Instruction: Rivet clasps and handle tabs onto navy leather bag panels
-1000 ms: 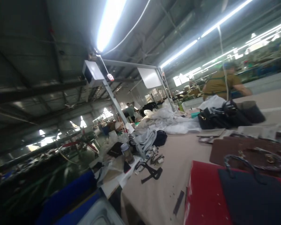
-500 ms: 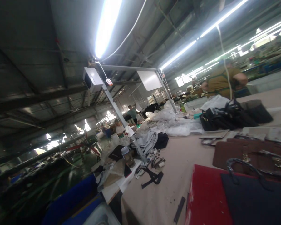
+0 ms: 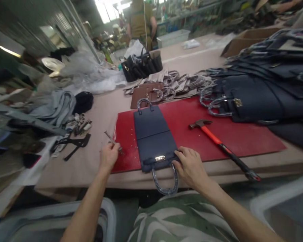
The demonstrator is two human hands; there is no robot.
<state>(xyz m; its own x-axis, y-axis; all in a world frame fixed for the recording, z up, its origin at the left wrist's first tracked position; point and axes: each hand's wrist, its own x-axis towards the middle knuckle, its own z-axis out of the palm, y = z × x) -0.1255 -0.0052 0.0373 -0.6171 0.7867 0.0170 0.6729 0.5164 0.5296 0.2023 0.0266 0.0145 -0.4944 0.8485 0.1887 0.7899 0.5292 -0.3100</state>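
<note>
A flat navy handbag piece with a gold clasp lies on the red board, a plastic-wrapped handle at each end. My right hand grips its near right edge beside the clasp, thumb and fingers closed there. At the board's left edge, my left hand is closed around a slim metal tool, its shaft pointing up and away; its exact kind is blurred. A claw hammer with an orange and black handle rests to the right, its head on the red board and its grip end past the table edge.
More navy bag pieces are piled at the right. Behind the board lie a brown bag piece, wrapped handles and black bags. Black straps and small tools sit left. Grey bins stand below; a person is across the table.
The view has swung down and right from the ceiling and left side to the board. Both my hands now show, one on the handbag piece and one holding the metal tool.
</note>
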